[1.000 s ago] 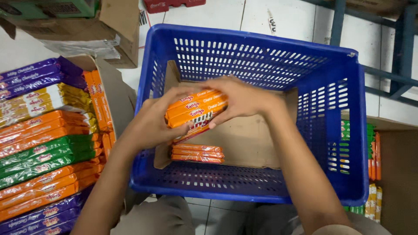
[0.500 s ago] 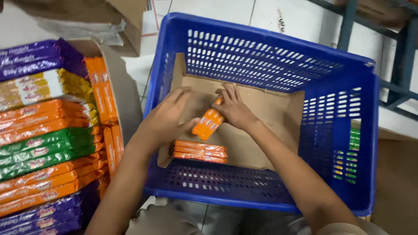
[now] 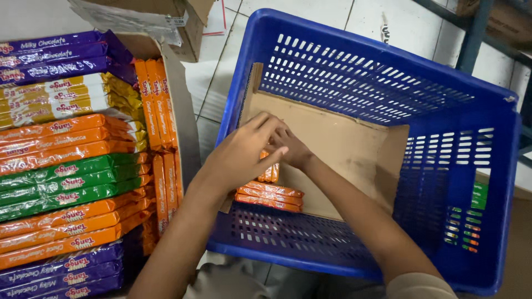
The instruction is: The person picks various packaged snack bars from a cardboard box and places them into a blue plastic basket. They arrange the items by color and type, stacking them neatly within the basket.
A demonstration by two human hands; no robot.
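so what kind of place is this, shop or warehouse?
Probably a stockroom or warehouse packing spot: an open carton full of bulk snack packs on a tiled floor, and both hands setting orange packs into a cardboard-lined blue crate.

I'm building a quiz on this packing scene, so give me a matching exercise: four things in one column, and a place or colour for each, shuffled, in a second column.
Things:
1. crate
2. cardboard sheet
3. orange stack
4. purple packs

Places or colours:
A. lying on the cardboard inside the crate, just below the hands
B. blue, with slotted walls
C. brown, lining the crate's bottom
D. in the open carton on the left, at its near end

Pairs: 1-B, 2-C, 3-A, 4-D

The left hand and right hand together hold orange packs above that stack.
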